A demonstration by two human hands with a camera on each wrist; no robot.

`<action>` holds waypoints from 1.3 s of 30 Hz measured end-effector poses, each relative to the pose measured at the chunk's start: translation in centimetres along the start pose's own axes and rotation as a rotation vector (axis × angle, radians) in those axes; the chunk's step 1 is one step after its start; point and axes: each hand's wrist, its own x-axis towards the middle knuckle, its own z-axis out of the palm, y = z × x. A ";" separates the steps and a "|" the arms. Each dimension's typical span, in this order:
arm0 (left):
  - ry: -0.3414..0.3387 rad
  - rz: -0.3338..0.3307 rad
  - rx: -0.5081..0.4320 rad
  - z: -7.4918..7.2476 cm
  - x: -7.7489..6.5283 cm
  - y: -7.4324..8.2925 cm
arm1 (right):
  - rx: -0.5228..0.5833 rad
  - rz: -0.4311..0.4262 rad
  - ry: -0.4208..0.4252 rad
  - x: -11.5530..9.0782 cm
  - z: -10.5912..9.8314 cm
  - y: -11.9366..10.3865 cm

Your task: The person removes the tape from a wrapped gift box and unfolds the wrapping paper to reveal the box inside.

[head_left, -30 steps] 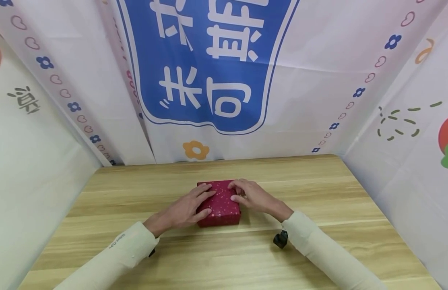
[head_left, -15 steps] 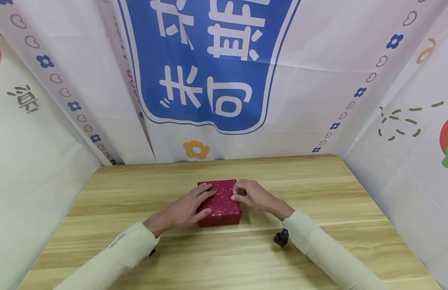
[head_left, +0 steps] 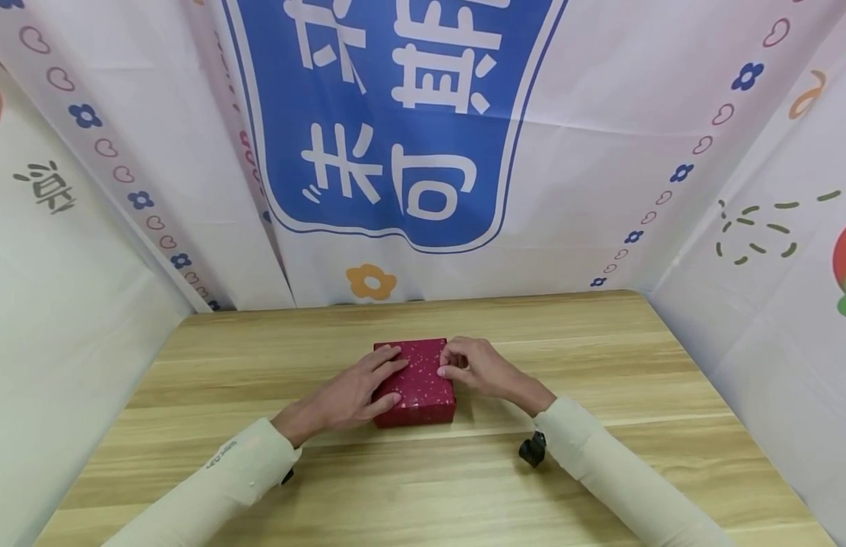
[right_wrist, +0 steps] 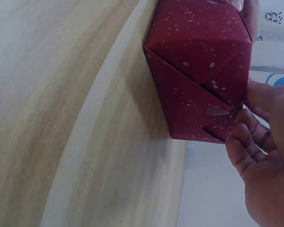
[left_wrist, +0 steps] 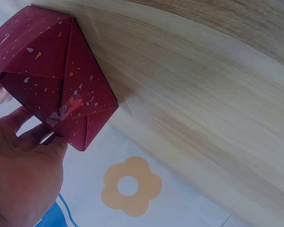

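Note:
A box wrapped in dark red, speckled paper [head_left: 424, 380] lies on the table in the head view. My left hand [head_left: 354, 391] rests on its left side, the fingers spread fairly straight over the top. At the right top edge my right hand [head_left: 479, 368] pinches with thumb and curled fingers. In the right wrist view, clear tape [right_wrist: 219, 110] lies on the folded end flap, close to those fingertips [right_wrist: 241, 130]. The left wrist view shows the opposite folded end, with shiny tape [left_wrist: 71, 108] across the folds. Whether the right fingertips also hold tape is hidden.
The wooden table [head_left: 423, 486] extends around the box on all sides. A white printed cloth [head_left: 573, 190] hangs behind it, with further cloth at both sides. A small black device [head_left: 532, 450] sits at the right wrist.
My right index finger has drawn back from the box top to its right edge and closed toward the thumb. The left hand and the box have stayed in place.

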 end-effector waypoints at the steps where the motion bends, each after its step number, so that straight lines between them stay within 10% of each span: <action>1: 0.001 0.001 0.000 0.0 0.0 0.0 | -0.009 -0.001 -0.001 0.0 0.0 0.0; 29: -0.003 -0.019 -0.013 0.2 0.1 0.0 | 0.018 -0.074 -0.019 -0.4 -0.6 0.9; 39: -0.007 -0.006 -0.018 0.2 0.1 0.0 | -0.204 -0.107 -0.113 0.6 -0.9 -0.2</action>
